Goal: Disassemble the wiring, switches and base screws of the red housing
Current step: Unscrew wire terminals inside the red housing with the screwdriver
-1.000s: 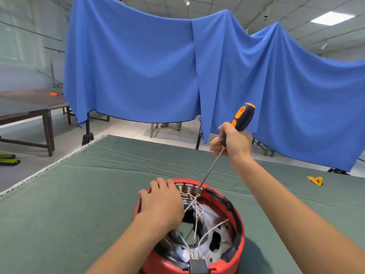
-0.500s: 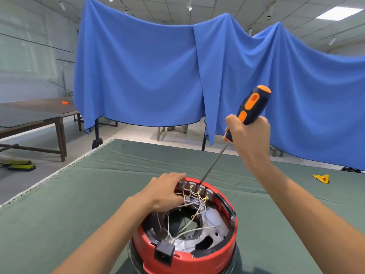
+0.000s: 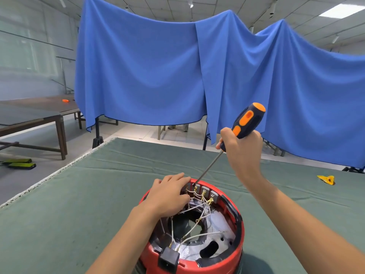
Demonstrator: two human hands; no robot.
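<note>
1. I am watching the right hand (image 3: 244, 149): its grip is wrapping the black-and-orange handle of the screwdriver (image 3: 244, 122), the shaft slanting down and away from the grip.
2. Below that grip, the tip is meeting the row of switches (image 3: 203, 191) on the far inner wall of the red housing (image 3: 235, 252).
3. The left hand (image 3: 167, 194) is resting on the housing rim just beside the tip, fingers straight, grasping nothing.
4. White wiring (image 3: 199, 218) is crossing the hollow beneath both hands.
5. The housing is sitting on the green-covered bench (image 3: 69, 210).
</note>
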